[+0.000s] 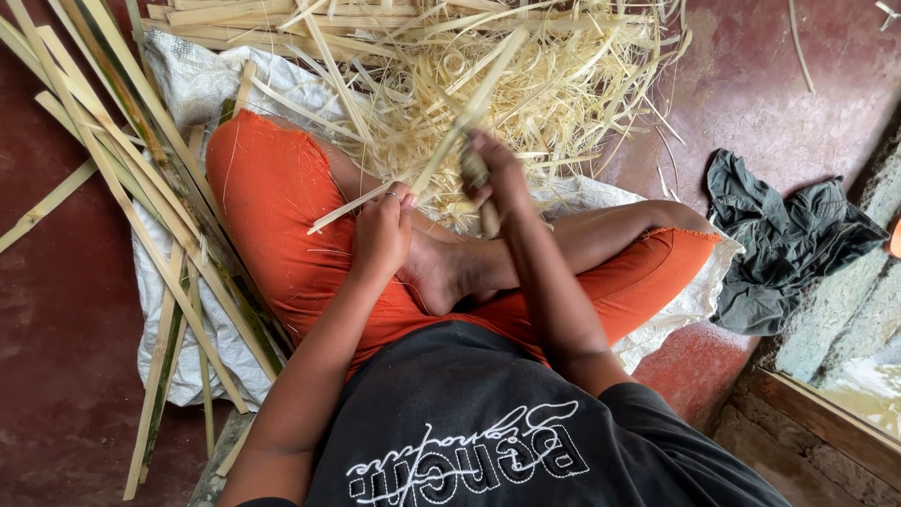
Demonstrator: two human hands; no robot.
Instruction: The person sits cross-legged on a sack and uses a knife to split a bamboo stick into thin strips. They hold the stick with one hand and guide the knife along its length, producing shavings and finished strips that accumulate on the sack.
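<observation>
While the bamboo strip [413, 178] is pinched at its near end by the left hand [380, 230], its length is steadied slanting upward past the right hand [497, 174], which is clenched on a knife handle [483, 202], the blade apparently set against the strip. Beyond both grips, shavings [526, 84] are heaped. Under the crossed legs, a plain white woven sack [188, 84] is spread; no label is seen on it.
</observation>
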